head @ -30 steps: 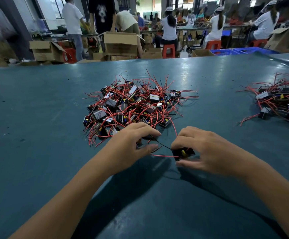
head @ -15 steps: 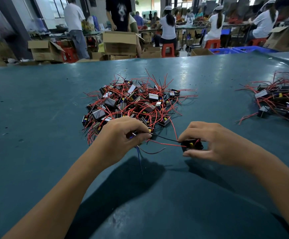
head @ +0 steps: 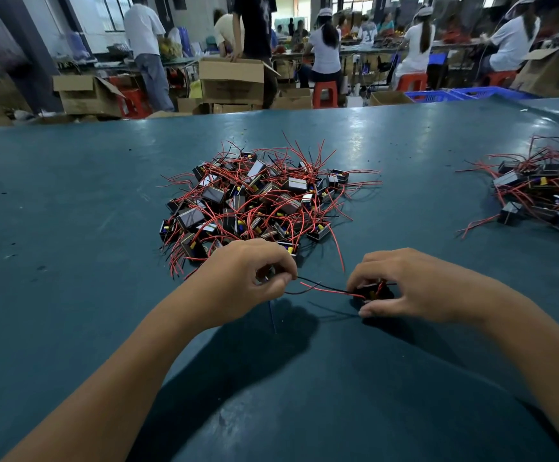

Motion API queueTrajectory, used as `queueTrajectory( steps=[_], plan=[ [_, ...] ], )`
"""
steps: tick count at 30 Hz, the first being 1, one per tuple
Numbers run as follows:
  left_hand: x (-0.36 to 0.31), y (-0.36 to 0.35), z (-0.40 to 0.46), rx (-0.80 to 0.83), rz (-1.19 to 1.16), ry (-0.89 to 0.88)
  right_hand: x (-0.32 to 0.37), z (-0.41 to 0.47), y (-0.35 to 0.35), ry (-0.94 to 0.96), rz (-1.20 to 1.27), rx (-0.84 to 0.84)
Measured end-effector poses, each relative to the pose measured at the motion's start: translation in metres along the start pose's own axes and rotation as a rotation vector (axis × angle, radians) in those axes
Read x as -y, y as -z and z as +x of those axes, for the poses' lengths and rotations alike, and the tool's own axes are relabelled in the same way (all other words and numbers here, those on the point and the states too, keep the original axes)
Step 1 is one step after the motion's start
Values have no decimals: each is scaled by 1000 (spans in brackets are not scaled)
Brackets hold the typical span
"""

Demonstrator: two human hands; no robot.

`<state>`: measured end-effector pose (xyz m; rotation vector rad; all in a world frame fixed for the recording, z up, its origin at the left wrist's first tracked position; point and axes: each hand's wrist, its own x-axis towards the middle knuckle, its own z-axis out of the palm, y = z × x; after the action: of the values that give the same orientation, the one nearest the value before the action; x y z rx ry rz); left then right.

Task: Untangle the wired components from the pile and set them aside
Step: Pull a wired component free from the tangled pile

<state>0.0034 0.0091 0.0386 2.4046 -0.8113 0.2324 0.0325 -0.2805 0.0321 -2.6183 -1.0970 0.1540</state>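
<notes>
Pinching a black component [head: 373, 292] just off the teal tabletop [head: 71, 228], the right hand [head: 411, 285] sits at five o'clock from the pile [head: 258, 198]. The left hand [head: 244, 278] grips its wires [head: 321, 288]. A second heap [head: 544, 191] lies at three o'clock.

A broad worktable covered in dark teal, slightly glossy sheeting [head: 71, 201]. A large tangled pile of small black boxy components with red and black wires [head: 258, 201] lies on it centrally. A smaller heap of similar wired components [head: 541, 198] sits well apart, near the right edge.
</notes>
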Motion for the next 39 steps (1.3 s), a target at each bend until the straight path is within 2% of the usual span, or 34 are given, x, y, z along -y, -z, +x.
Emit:
queueTrajectory(
  steps=[5, 10, 17, 20, 24, 28, 30, 33, 36, 39],
  plan=[
    [5, 1, 1, -13, 28, 74, -1, 2, -1, -21, -8, 22],
    [25, 16, 1, -154, 57, 187, -4, 2, -3, -54, -51, 21],
    [42, 15, -1, 1, 411, 123, -6, 5, -8, -136, -128, -47],
    [42, 7, 1, 54, 599, 173, -4, 5, -8, -153, -143, -50],
    [43, 2, 3, 49, 635, 178, -1, 5, -6, -212, -175, -60],
    [36, 3, 3, 26, 624, 73, 1, 4, -6, -250, -177, -60],
    [25, 3, 0, -51, 557, -3, 3, 1, -7, -253, -173, -54],
    [13, 6, -2, -186, 162, 0, 2, 0, -7, -257, -154, -55],
    [5, 8, -1, -145, -151, 35, 2, -1, -8, -251, -170, -99],
    [-1, 5, -1, -68, -364, 15, 14, -2, -7, -73, -48, -413]
  ],
)
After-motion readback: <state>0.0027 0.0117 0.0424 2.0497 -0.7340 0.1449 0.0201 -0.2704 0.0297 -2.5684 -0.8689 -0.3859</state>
